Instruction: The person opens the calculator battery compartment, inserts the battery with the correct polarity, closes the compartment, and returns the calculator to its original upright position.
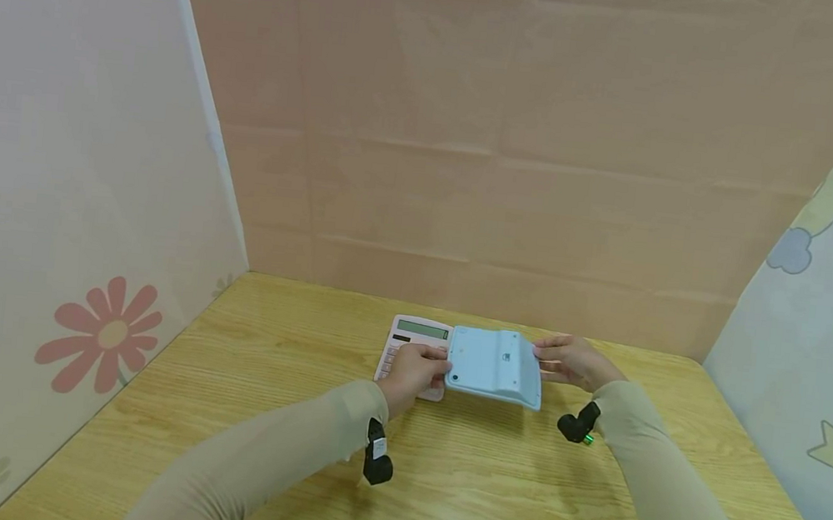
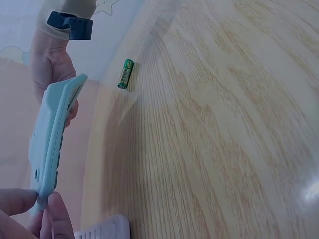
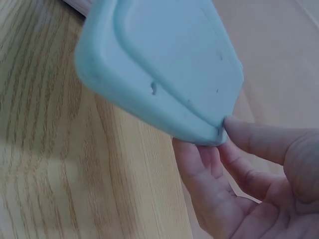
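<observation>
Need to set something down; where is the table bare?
The table is bare left of the pink calculator, out to the flowered wall, and in front, between the left sleeve and right sleeve. It is crowded at back centre: the left hand and right hand hold the blue calculator near the pink one. A green battery shows by the right sleeve.

No text reads clearly (print on the green battery [image 2: 125,73] blurs).
</observation>
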